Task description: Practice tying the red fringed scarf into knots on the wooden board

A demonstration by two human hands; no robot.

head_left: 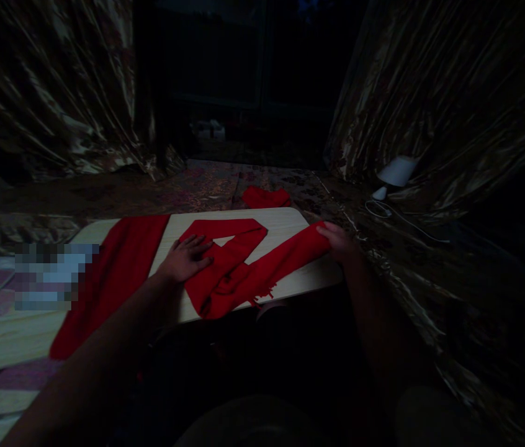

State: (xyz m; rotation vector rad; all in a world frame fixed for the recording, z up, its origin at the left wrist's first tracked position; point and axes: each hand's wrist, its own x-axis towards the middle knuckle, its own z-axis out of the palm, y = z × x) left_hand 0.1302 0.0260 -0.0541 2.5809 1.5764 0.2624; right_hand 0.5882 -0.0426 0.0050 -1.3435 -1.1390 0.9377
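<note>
A red scarf (262,268) with a fringe lies in bent folds across a pale wooden tabletop (290,221). My left hand (187,258) rests on its folded left part, palm down and fingers spread. At the tabletop's right side, my right hand (338,241) pinches the scarf's far right portion between thumb and fingers. The fringe hangs near the front edge. Another stretch of red cloth (118,273) drapes over the tabletop to the left of my left hand; whether it joins the scarf I cannot tell.
Beyond the tabletop lies a bunched red cloth (266,197). A small white lamp (397,172) with a cord stands at the right, by patterned curtains (458,93). On the left, a pixelated patch covers something on the tabletop. The room is dark.
</note>
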